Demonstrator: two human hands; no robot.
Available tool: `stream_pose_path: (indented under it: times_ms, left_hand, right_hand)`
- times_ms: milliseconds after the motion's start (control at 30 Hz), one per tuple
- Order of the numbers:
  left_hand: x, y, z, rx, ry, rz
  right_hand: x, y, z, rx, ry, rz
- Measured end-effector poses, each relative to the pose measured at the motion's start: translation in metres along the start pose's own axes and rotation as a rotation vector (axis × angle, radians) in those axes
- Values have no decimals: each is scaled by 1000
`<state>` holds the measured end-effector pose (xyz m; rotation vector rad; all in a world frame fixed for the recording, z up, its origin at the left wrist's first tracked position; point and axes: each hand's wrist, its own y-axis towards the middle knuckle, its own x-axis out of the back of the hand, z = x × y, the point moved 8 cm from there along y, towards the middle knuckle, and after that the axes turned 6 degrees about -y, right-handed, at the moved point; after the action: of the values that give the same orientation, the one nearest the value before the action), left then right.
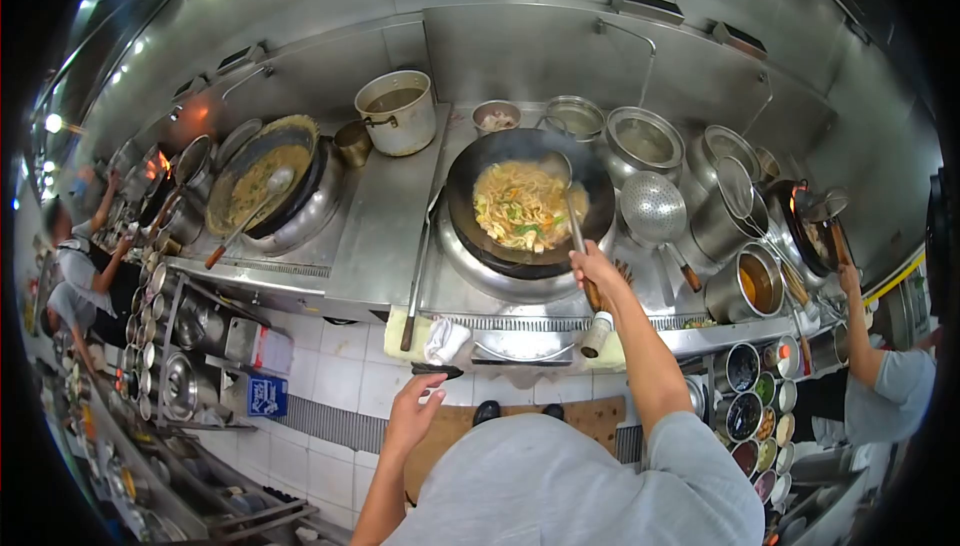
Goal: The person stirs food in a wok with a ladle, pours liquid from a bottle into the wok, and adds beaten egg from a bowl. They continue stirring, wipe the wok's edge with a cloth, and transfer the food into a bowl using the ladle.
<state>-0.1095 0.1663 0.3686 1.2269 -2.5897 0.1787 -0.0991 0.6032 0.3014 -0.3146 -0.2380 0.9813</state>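
My right hand is wrapped round the wooden handle of a ladle, whose bowl rests in a large dark wok. Noodles with green and orange vegetable pieces lie in the wok, and faint steam rises there. My left hand hangs in front of the stove edge, fingers apart and holding nothing. Just beyond it are a crumpled white cloth and the wok's dark handle. A long metal tool with a wooden end leans left of the wok.
A perforated skimmer and metal pots stand right of the wok. A tall pot and second wok are to the left. Co-workers stand at both sides. Sauce containers sit lower right.
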Motion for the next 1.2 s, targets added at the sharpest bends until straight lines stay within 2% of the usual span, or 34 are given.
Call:
stream_pose_path:
  times_ms: [33, 100, 167, 233, 300, 367, 400, 433, 500, 533, 567, 633, 667, 700, 767, 800, 867, 967, 1000, 1100, 1133, 1200]
  left_hand:
    - [-2, 1, -3, -17, -2, 3]
    - [-8, 5, -5, -23, 8, 23]
    - [-12, 10, -9, -26, 20, 42]
    - [-16, 13, -13, -3, 27, 66]
    - [-19, 20, -3, -6, 11, 79]
    - [-24, 23, -1, -12, -6, 97]
    - [-27, 27, -5, -24, -15, 114]
    - [-30, 30, -9, -36, -23, 130]
    - [-32, 33, -17, -33, -20, 141]
    - [-33, 33, -19, -30, -15, 147]
    - [-35, 33, -19, -27, -14, 157]
    - [-38, 35, -23, -56, 7, 174]
    - [-37, 37, -25, -70, 6, 171]
    - [-37, 35, -24, -66, 18, 172]
    - [-39, 33, -17, -59, 26, 168]
    - [-41, 32, -12, -73, 0, 163]
    - [-44, 27, -8, -90, -25, 162]
    - [-51, 30, -24, -135, 19, 173]
    - [-52, 28, -31, -111, 37, 186]
    - [-52, 26, -32, -67, 42, 195]
    - [-51, 25, -28, -90, 40, 186]
    - [-50, 25, -23, -113, 40, 175]
  right_hand:
    - [1, 1, -2, -1, -4, 2]
    - [-27, -4, -12, -218, 749, 355]
    - [-35, -30, 0, -226, 748, 338]
    - [-33, -48, 10, -23, 310, 275]
    - [-31, -61, 10, 19, 191, 236]
    - [-21, -85, 27, 157, -396, 1]
    - [-8, -66, 8, 439, -766, -144]
    - [-6, -75, 18, 436, -767, -150]
    - [-20, -98, 24, 93, -464, 151]
    - [-16, -91, 17, 40, -481, 214]
    - [-15, -82, 1, 34, -476, 208]
    - [-7, -66, -2, 308, -976, -66]
    - [-12, -71, 0, 224, -1066, -97]
    - [-13, -79, 3, 222, -1060, -127]
    - [-22, -94, 13, 505, -875, -137]
    - [-18, -95, 11, 506, -877, -136]
    - [-38, -121, 15, -14, -511, 176]
    - [-39, -112, 4, -34, -481, 200]
    - [-35, -98, -4, 202, -694, 73]
    - [-23, -113, -6, 257, -701, 16]
    - [-25, -136, 7, 25, -546, 127]
    - [-15, -146, 1, 13, -464, 219]
